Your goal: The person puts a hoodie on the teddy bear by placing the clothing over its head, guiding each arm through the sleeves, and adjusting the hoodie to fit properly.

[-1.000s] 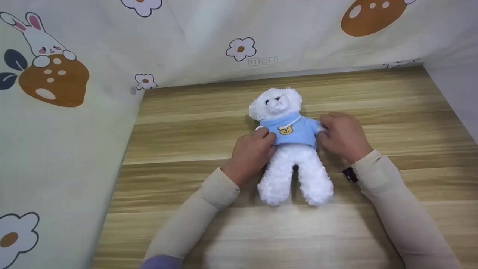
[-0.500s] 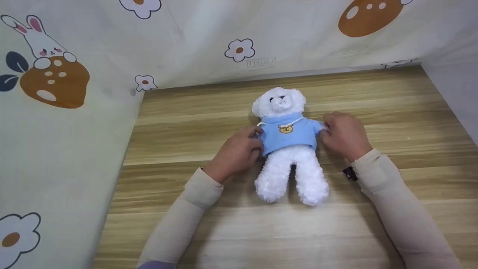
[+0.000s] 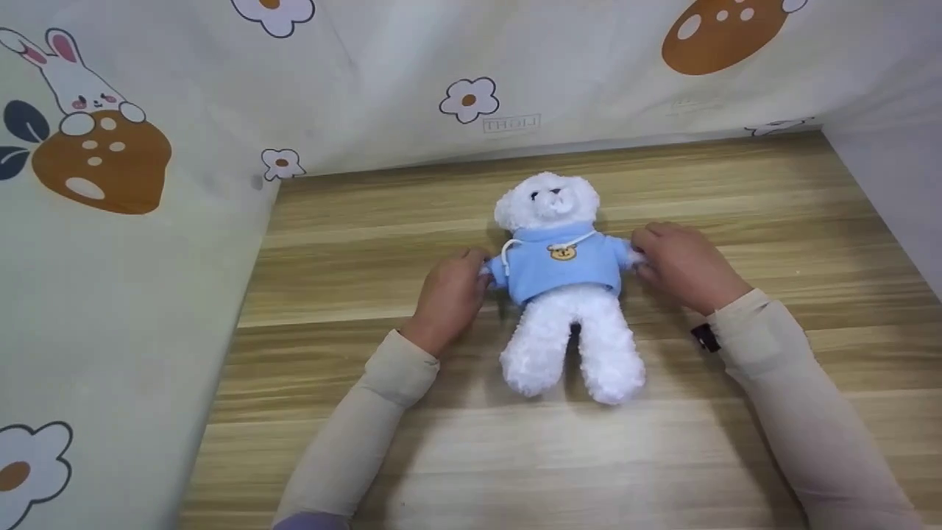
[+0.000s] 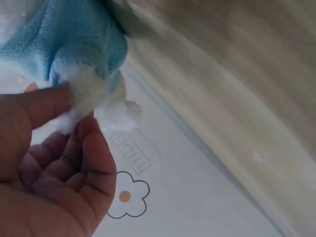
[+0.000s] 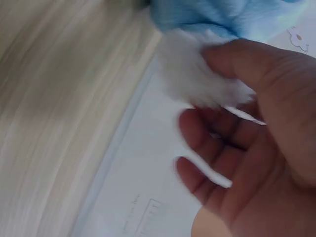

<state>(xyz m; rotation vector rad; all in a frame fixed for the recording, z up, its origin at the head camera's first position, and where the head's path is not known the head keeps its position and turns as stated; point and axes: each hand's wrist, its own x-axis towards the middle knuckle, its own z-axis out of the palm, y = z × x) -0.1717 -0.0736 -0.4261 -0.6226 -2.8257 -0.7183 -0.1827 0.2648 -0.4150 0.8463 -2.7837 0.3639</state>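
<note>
A white teddy bear (image 3: 541,346) lies on its back on the wooden table, head toward the far wall. It wears a light blue shirt (image 3: 533,272) with a small bear face on the chest and a white cord at the neck. My left hand (image 3: 447,298) pinches the paw on the left side; in the left wrist view thumb and fingertips close on its white fur (image 4: 86,89). With my right hand (image 3: 688,269) I pinch the opposite paw, and the right wrist view shows its fur (image 5: 190,69) between thumb and fingers. Both arms are held out sideways.
The wood-grain table (image 3: 331,272) runs up to a pale wall covering (image 3: 383,96) printed with flowers, strawberries and a rabbit. That covering also rises along the left side. A plain pale wall (image 3: 883,169) bounds the right.
My left hand has let go of the shirt's lower side, shifted left and taken the bear's paw. The shirt hem lies lower and the bear has turned slightly. My right hand keeps its hold.
</note>
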